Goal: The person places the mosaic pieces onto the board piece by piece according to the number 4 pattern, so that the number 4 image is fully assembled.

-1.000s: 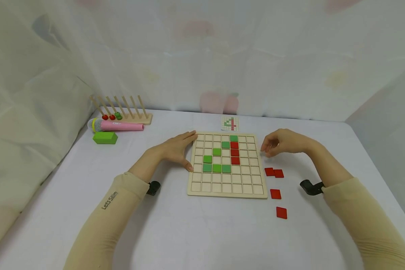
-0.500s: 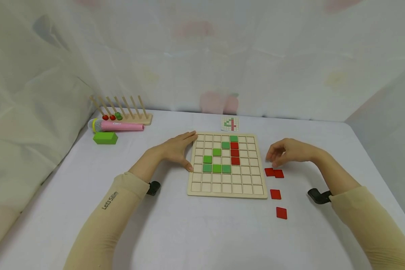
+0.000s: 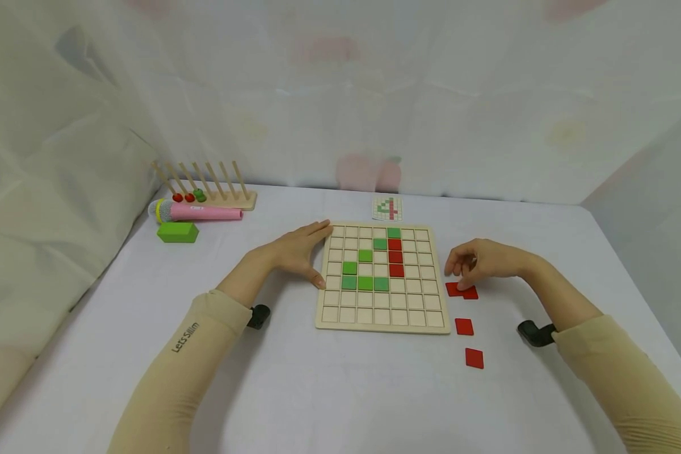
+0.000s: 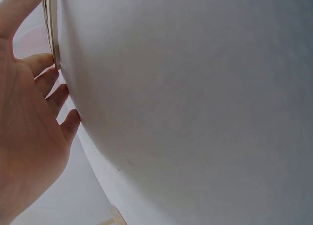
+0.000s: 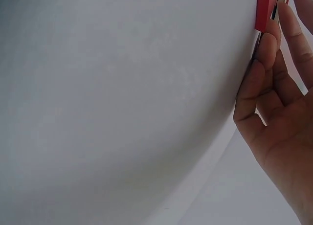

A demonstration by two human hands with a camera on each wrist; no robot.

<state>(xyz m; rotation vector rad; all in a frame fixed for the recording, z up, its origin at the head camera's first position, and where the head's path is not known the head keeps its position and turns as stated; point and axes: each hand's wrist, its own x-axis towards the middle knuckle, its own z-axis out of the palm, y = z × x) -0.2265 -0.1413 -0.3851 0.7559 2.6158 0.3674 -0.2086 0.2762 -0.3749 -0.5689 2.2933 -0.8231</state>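
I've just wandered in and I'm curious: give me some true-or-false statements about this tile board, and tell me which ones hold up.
1. The left hand touches the left edge of the gridded board. True.
2. The right hand is at the loose red tiles. True.
3. Six loose red tiles lie beside the board. False: there are four.
4. On the board, red fills one row across. False: three red squares run in one column.
5. A small pattern card lies beyond the board's far edge. True.
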